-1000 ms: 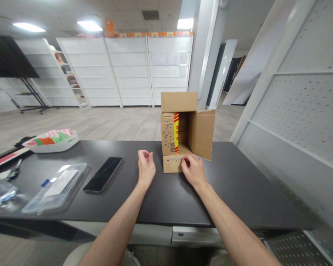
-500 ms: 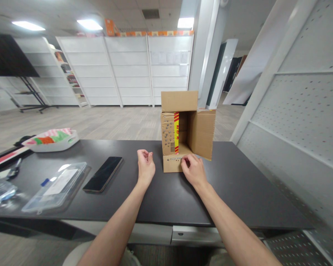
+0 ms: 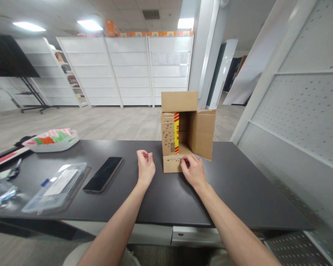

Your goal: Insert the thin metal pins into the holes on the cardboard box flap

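A cardboard box [image 3: 201,133] stands on the dark table with its opening toward me and its flaps spread. Small round grey studs dot its left flap [image 3: 168,129], beside a yellow and red tape strip [image 3: 177,133]. A row of small marks or studs runs along the bottom flap [image 3: 172,164]. My right hand [image 3: 193,170] is closed, its fingertips pinched against the right part of that flap; what they hold is hidden. Left of the box, my left hand [image 3: 146,168] hovers in a pinch, and anything in it is too small to make out.
A black phone [image 3: 103,174] lies left of my left hand. Beyond it are a clear plastic case [image 3: 57,188], a crumpled clear plastic item [image 3: 0,190] and a white tray [image 3: 55,146] with colourful cloth-like contents. A perforated white panel [image 3: 308,111] rises at the right.
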Demonstrator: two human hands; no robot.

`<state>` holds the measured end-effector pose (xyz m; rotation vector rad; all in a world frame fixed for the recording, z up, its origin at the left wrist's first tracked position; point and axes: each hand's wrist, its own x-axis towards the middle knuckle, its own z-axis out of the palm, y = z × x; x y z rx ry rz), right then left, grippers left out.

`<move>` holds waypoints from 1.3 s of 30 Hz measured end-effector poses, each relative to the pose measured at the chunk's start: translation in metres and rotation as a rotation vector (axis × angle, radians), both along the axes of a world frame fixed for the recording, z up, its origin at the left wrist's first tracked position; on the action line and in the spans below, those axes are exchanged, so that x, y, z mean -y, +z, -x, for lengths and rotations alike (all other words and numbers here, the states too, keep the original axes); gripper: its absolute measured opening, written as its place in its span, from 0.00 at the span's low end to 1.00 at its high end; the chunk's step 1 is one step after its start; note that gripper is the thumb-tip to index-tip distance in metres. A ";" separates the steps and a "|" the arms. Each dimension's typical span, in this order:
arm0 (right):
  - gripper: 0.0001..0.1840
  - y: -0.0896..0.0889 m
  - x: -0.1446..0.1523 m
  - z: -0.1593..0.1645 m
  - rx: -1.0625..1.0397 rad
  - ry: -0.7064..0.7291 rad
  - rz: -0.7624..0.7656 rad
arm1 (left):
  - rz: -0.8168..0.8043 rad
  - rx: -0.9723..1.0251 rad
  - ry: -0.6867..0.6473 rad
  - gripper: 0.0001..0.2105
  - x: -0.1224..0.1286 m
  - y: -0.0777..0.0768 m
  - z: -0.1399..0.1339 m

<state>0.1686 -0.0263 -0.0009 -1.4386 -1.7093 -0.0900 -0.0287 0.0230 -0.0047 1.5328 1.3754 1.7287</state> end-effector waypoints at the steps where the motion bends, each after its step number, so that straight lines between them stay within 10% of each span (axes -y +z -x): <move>1: 0.05 0.000 0.000 0.000 0.001 -0.001 -0.002 | 0.001 0.001 -0.001 0.07 0.000 0.000 0.000; 39: 0.06 0.002 0.005 0.012 0.183 0.041 -0.026 | 0.006 0.056 0.002 0.08 -0.007 -0.005 0.002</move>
